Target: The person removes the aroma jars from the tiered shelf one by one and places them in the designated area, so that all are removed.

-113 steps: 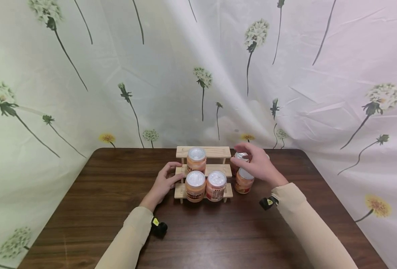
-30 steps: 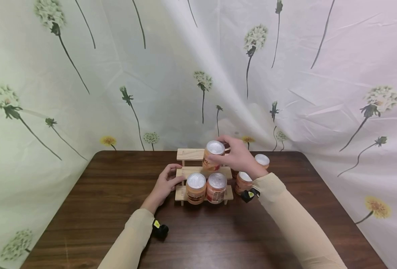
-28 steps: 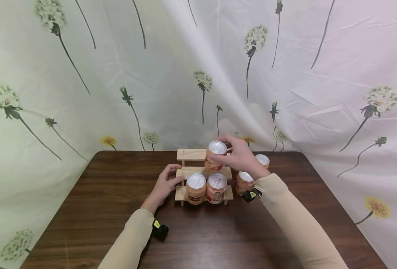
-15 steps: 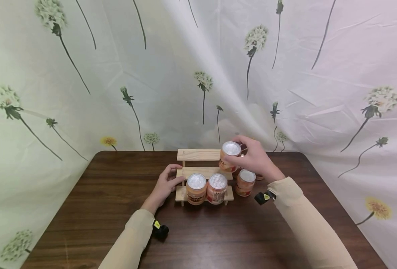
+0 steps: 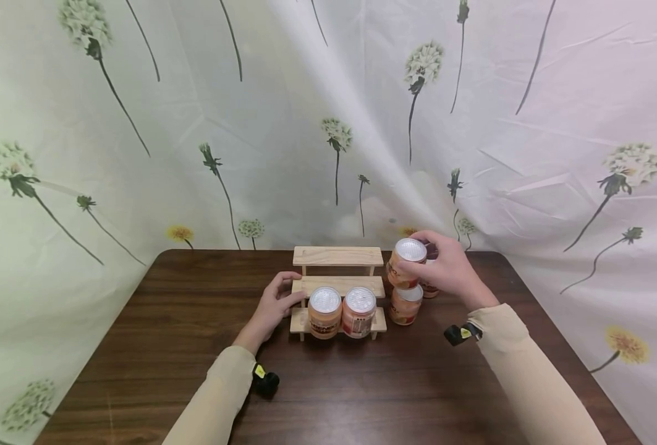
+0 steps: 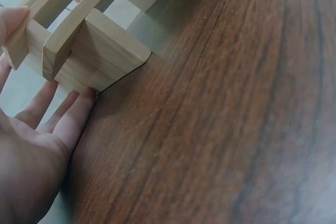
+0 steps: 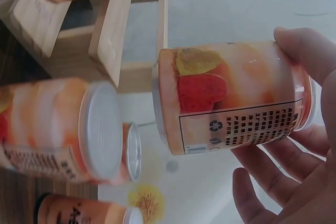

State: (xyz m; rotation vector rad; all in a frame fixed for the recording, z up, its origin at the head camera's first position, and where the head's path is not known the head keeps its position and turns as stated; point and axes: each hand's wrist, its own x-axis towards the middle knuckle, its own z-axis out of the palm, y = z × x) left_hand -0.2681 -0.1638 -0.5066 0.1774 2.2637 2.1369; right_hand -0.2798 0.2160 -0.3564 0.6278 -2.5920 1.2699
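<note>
My right hand (image 5: 453,269) holds an orange jar (image 5: 403,272) with a silver lid, thumb and fingers round its sides. In the right wrist view its fruit-printed label (image 7: 202,85) and small lettering face the camera. The held jar is to the right of a three-tier wooden rack (image 5: 336,254) and overlaps another silver-lidded jar (image 5: 406,307) below it. My left hand (image 5: 272,306) rests at the rack's left end. In the left wrist view, fairly straight fingers (image 6: 76,119) touch the rack's side panel (image 6: 107,53).
Two similar jars, left (image 5: 324,316) and right (image 5: 358,314), stand on the lowest shelf. Partly behind the right hand is another jar (image 5: 430,289). The right wrist view shows several jars beside the rack. Behind the dark wood table (image 5: 194,321) hangs a flower-print curtain (image 5: 283,154).
Over the last second my right hand has carried the jar rightward, off the middle shelf and past the rack's right end. The left hand has stayed at the rack's left end.
</note>
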